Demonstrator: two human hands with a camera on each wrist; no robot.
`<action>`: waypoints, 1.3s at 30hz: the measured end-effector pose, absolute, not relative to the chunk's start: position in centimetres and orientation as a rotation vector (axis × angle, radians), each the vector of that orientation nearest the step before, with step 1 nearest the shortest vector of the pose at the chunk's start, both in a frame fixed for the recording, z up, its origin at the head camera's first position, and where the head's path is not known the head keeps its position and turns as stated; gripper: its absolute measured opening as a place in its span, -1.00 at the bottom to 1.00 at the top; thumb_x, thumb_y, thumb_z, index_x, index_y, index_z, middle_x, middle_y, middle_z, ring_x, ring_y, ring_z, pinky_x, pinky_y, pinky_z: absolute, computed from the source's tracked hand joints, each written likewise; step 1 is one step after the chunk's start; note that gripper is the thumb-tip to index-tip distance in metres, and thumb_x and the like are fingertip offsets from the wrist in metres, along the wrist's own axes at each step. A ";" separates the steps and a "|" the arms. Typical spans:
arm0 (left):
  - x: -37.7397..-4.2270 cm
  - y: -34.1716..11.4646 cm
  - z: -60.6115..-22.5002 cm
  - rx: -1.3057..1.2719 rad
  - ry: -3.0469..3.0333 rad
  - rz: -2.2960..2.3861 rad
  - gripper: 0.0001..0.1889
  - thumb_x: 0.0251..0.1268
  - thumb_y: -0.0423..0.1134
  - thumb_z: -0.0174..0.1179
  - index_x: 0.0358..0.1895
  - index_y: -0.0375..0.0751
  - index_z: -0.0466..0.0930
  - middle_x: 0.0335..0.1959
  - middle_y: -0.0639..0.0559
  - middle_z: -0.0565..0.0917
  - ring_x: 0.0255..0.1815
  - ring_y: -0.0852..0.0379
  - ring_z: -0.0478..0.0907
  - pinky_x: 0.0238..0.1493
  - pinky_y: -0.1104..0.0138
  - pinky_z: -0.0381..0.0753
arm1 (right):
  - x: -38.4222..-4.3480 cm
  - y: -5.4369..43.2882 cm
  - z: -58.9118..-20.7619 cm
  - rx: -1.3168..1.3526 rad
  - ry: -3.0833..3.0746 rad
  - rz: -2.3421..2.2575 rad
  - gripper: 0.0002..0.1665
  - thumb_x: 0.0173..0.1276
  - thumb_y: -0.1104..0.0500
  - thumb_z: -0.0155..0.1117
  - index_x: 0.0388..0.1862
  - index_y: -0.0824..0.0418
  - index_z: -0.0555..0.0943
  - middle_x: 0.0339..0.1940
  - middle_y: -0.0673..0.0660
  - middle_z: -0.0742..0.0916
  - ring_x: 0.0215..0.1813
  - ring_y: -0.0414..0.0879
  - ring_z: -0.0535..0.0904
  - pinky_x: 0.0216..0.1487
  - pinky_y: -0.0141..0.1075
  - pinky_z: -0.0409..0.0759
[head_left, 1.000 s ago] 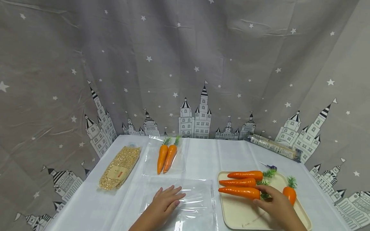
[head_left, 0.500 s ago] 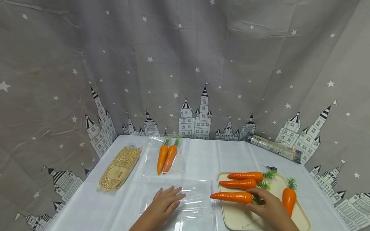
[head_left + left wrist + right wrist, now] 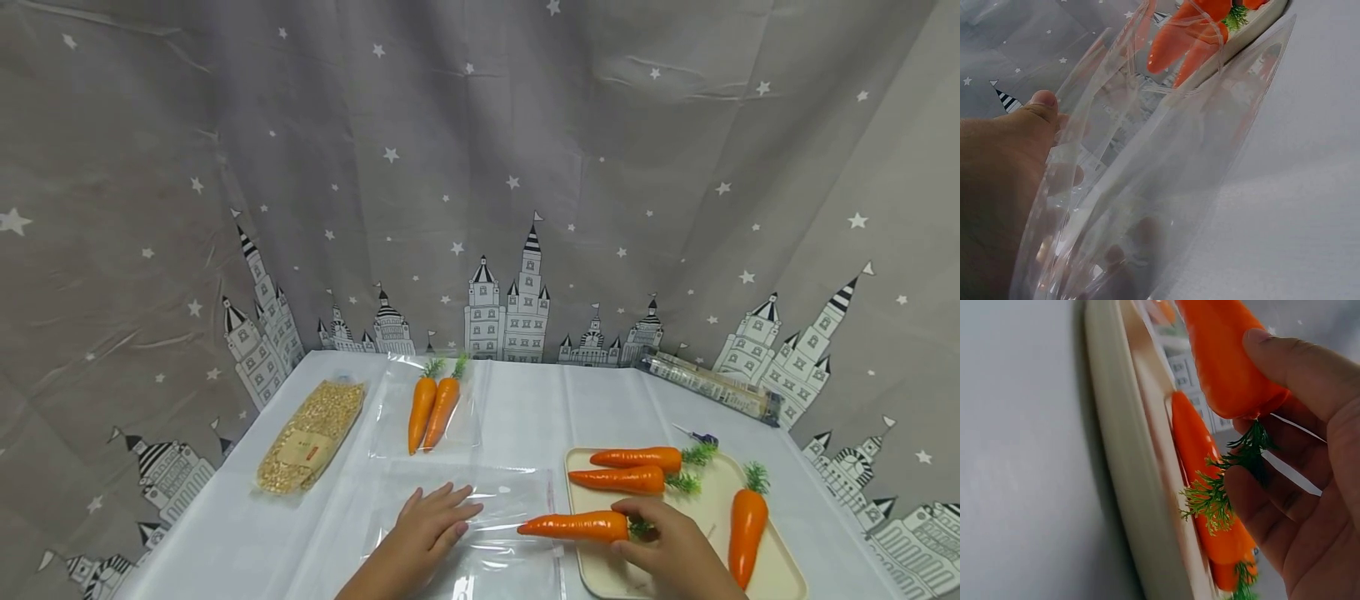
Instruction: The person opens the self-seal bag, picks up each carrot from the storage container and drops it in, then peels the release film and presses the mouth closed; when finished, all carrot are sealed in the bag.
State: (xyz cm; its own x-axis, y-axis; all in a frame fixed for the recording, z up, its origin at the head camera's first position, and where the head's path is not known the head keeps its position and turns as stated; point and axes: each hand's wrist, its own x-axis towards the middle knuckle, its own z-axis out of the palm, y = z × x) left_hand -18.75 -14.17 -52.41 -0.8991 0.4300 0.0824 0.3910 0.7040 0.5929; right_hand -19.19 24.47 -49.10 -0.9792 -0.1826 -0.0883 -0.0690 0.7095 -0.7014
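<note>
The right hand [image 3: 666, 543] grips a carrot [image 3: 573, 526] across the left edge of the tray [image 3: 618, 575], while the left hand [image 3: 429, 532], fingers outstretched, touches a bag [image 3: 510, 557].

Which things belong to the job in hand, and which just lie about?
Likely the job:
held carrot, in the right hand
clear bag under the left hand
tray with three carrots
pair of carrots farther back

Probably lying about:
grain-like packet
long package at the back
small dark item beyond the tray
</note>
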 end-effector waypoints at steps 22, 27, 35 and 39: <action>-18.7 -14.1 -52.7 0.756 2.866 0.996 -0.60 0.70 0.04 -0.03 0.37 0.11 0.63 0.49 -0.01 0.54 0.54 -0.31 0.38 0.46 -0.52 0.05 | -19.2 19.1 -49.5 -0.567 2.617 -1.111 -0.45 0.26 -0.26 0.54 0.12 -0.02 0.73 -0.04 -0.18 0.75 -0.11 -0.29 0.58 0.01 -0.32 0.68; -18.8 -14.1 -52.7 0.723 2.843 0.990 -0.59 0.70 0.07 -0.04 0.39 0.14 0.62 0.50 0.01 0.52 0.56 -0.28 0.35 0.49 -0.50 0.03 | -19.4 18.6 -49.3 -0.565 2.598 -1.117 -0.44 0.24 -0.27 0.54 0.12 -0.04 0.73 -0.06 -0.20 0.74 -0.13 -0.27 0.58 0.01 -0.32 0.68; -18.8 -14.1 -52.6 0.715 2.820 1.004 -0.58 0.69 0.09 -0.03 0.38 0.13 0.63 0.50 0.00 0.53 0.57 -0.28 0.34 0.50 -0.51 0.01 | -19.5 18.1 -49.2 -0.592 2.593 -1.118 -0.47 0.27 -0.21 0.55 0.14 -0.04 0.73 -0.05 -0.21 0.74 -0.13 -0.28 0.58 0.03 -0.32 0.69; -18.8 -14.0 -52.5 0.729 2.808 1.014 -0.58 0.69 0.08 -0.02 0.38 0.12 0.63 0.49 0.00 0.54 0.57 -0.28 0.35 0.49 -0.51 0.01 | -19.5 17.8 -48.9 -0.587 2.594 -1.125 -0.48 0.27 -0.19 0.56 0.14 -0.04 0.73 -0.04 -0.20 0.75 -0.11 -0.28 0.58 0.04 -0.31 0.68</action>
State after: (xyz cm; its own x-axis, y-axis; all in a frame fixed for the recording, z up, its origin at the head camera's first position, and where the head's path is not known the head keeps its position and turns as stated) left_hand -18.77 -14.05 -52.51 -0.8852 0.4555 0.0943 0.4106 0.6700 0.6185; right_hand -19.53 17.76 -48.88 -0.8866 -0.4572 -0.0698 -0.2613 0.6197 -0.7400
